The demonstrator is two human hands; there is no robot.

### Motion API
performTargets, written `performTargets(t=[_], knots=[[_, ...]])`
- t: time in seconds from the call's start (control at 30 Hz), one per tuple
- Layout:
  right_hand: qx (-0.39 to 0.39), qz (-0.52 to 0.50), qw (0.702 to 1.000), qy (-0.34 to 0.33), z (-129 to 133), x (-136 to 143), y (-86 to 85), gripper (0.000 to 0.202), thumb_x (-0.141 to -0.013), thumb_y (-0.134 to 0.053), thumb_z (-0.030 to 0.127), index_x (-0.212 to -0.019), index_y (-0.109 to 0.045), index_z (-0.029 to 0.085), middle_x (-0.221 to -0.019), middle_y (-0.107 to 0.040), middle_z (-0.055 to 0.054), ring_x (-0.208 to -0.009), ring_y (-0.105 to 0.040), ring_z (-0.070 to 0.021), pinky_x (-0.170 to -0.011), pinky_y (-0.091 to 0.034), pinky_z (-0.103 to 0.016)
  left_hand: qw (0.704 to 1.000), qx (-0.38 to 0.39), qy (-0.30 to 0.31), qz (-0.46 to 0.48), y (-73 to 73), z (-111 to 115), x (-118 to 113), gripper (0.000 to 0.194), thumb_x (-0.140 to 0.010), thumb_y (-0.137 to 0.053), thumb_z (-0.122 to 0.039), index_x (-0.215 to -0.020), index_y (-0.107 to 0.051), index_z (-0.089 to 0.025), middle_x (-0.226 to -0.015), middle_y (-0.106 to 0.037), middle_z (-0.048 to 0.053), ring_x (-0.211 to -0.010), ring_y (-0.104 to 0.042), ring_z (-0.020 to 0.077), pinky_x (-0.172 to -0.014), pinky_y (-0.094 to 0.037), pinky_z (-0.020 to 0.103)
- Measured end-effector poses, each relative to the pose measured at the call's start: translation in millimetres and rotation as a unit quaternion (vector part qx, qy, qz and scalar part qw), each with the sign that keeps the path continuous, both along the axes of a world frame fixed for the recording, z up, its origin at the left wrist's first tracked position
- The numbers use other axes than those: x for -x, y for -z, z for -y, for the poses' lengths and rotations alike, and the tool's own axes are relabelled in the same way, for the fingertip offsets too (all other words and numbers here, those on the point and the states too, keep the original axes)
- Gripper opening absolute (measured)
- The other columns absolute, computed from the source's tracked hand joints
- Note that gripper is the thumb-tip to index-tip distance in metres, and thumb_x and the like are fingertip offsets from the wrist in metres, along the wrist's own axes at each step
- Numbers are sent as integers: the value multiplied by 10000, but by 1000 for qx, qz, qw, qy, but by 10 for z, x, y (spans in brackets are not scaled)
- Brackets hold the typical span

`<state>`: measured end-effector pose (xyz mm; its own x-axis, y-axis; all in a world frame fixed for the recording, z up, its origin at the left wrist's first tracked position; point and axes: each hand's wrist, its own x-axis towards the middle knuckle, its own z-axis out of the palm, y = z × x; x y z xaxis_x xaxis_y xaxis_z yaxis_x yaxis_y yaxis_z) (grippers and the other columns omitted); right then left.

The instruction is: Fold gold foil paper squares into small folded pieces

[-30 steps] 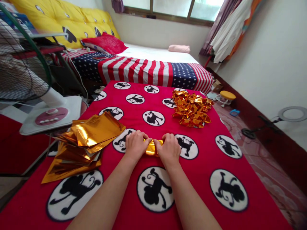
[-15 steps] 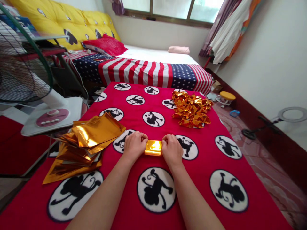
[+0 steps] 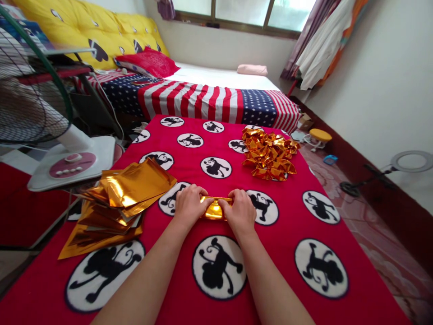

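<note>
Between my two hands lies a small folded strip of gold foil paper [image 3: 214, 212], low over the red cloth. My left hand [image 3: 191, 203] grips its left end, the thumb laid on top. At the right end my right hand [image 3: 241, 208] grips it the same way, thumb pointing inward. The fingertips behind the strip are partly hidden. Left of my hands is a loose stack of gold foil sheets [image 3: 138, 183]. Farther off on the right sits a heap of folded gold foil pieces [image 3: 270, 153].
A red cloth with black-and-white monkey circles [image 3: 219, 266] covers the table. A fan [image 3: 76, 158] stands by the left edge. Beyond the table is a bed with a striped, starred cover [image 3: 203, 101]. On the floor at right are a yellow stool [image 3: 320, 135] and a ring light [image 3: 411, 161].
Both thumbs have moved inward onto the top of the gold foil strip, covering more of it. The strip stays in nearly the same place; stack and heap are unchanged.
</note>
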<state>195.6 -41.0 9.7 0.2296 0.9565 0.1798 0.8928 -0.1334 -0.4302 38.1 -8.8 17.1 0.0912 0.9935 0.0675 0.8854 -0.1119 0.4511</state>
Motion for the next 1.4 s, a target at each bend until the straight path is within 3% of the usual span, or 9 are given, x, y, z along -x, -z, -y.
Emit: performTargets(t=[0.17, 0.27, 0.4, 0.63, 0.83, 1.0, 1.17, 1.4], knots=[[10, -39, 999, -13, -4, -62, -21, 19, -850, -597, 244, -864, -593, 230, -898, -611, -4, -873, -563, -169, -689, -344, -280, 1000, 15, 19, 9, 14, -37, 66, 122, -788, -645, -322, -843, -727, -249, -862, -684, 20, -892, -627, 207, -761, -418, 313], [7, -46, 999, -15, -1, -76, -7, 46, -853, -571, 198, -853, -602, 233, -895, -615, -2, -873, -563, -166, -688, -345, -277, 998, 23, 42, 30, 22, -63, 126, 129, -795, -625, -297, -854, -729, -250, -853, -679, 16, -842, -622, 188, -717, -412, 295], [-26, -48, 998, -22, 29, -87, 43, 57, -855, -551, 200, -855, -601, 228, -890, -618, -7, -881, -561, -174, -704, -359, -276, 997, 20, 53, 57, 12, -79, 183, 187, -774, -653, -377, -876, -700, -228, -840, -658, 18, -776, -602, 172, -684, -413, 279], [-64, -148, 987, -21, 53, -138, 79, 193, -847, -530, 255, -1005, -636, 224, -890, -645, -3, -784, -575, -153, -701, -416, -257, 1000, 24, 17, 7, -56, -79, 173, 292, -673, -732, -480, -731, -633, -211, -838, -641, 24, -750, -593, 182, -645, -392, 280], [-91, -191, 977, -38, 40, -133, 55, 309, -825, -612, 397, -1075, -667, 224, -944, -670, -32, -807, -585, -170, -772, -449, -283, 984, 26, 34, 173, 74, -99, 238, 236, -706, -710, -431, -724, -637, -207, -695, -649, -10, -650, -575, 142, -589, -395, 245], [-115, -295, 946, -72, 17, -147, 96, 164, -835, -604, 351, -832, -695, 215, -808, -674, -8, -777, -596, -164, -716, -455, -268, 939, 33, 69, 335, 102, -110, 205, 281, -719, -703, -437, -702, -615, -171, -697, -656, 14, -631, -584, 130, -575, -433, 227], [-133, -338, 927, -90, 5, -139, 72, 146, -821, -615, 313, -748, -661, 196, -743, -647, -3, -744, -585, -159, -686, -441, -264, 938, 35, 77, 335, 23, -73, 152, 303, -734, -708, -404, -931, -708, -174, -780, -699, 28, -632, -577, 129, -578, -435, 232], [-146, -281, 940, -125, 52, -131, -10, 103, -830, -586, 243, -748, -631, 201, -741, -626, 2, -729, -559, -152, -709, -422, -281, 931, 3, 137, 339, -75, 2, 56, 132, -801, -636, -271, -783, -709, -161, -745, -687, 20, -682, -590, 128, -627, -438, 226]])
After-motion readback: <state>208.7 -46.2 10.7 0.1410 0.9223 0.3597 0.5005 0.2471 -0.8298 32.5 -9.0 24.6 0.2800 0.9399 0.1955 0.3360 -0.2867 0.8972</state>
